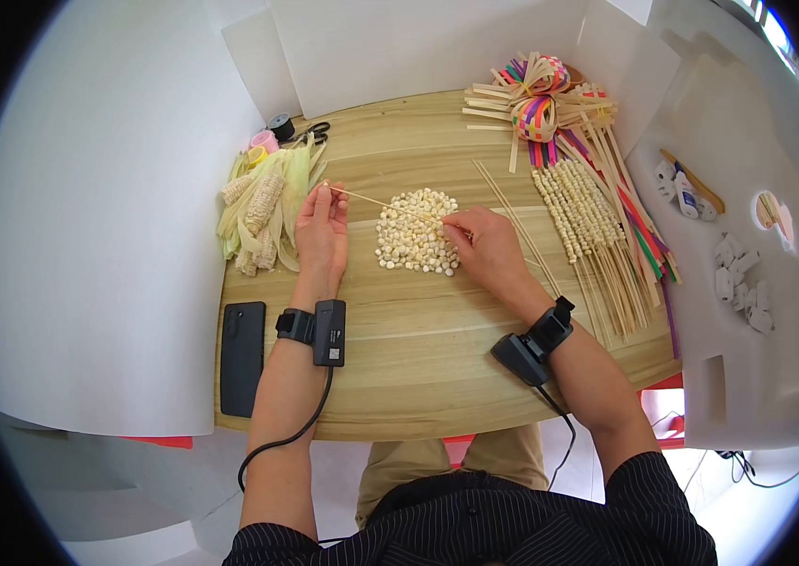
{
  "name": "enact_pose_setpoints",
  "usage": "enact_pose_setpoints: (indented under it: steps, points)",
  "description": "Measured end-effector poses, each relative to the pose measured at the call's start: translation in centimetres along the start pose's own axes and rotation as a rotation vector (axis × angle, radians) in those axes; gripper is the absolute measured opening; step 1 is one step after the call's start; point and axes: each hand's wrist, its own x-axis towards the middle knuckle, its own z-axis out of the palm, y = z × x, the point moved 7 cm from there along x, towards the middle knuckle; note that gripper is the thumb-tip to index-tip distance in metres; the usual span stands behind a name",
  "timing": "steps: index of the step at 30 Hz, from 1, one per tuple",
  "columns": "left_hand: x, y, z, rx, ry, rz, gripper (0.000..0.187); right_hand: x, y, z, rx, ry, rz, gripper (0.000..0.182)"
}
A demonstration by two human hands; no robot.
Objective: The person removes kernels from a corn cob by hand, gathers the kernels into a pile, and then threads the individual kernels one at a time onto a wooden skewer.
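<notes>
A thin bamboo stick (371,199) slants over a heap of pale corn kernels (414,245) in the middle of the table. My right hand (486,247) is closed in a pinch on the stick at the heap's right side. To the left of the heap, my left hand (322,231) pinches a small pale bit, seemingly a corn kernel (326,184), at the stick's far tip. Several loose bamboo sticks (513,212) lie just beyond my right hand. Rows of sticks threaded with kernels (583,208) are laid out farther right.
Bare corn cobs and husks (263,203) lie at the left, with thread spools (265,141) and black scissors (313,133) behind them. A black phone (243,358) rests near the left edge. Woven colored-strip balls (535,118) and colored strips (640,226) occupy the right side.
</notes>
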Motion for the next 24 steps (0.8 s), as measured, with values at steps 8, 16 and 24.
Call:
enact_pose_setpoints:
  steps: [8, 16, 24]
  points:
    - [-0.17, -0.25, -0.24, -0.034, 0.041, -0.013, 0.017, -0.25, -0.11, 0.31, 0.004, 0.009, -0.017, 0.012]
    - [-0.17, -0.24, -0.22, -0.048, 0.027, 0.006, 0.015, -0.30, -0.08, 0.41, -0.004, 0.004, 0.004, 0.012]
    - [-0.06, -0.41, -0.22, -0.079, 0.042, -0.023, 0.015, -0.37, -0.44, 0.40, -0.002, 0.024, -0.034, 0.010]
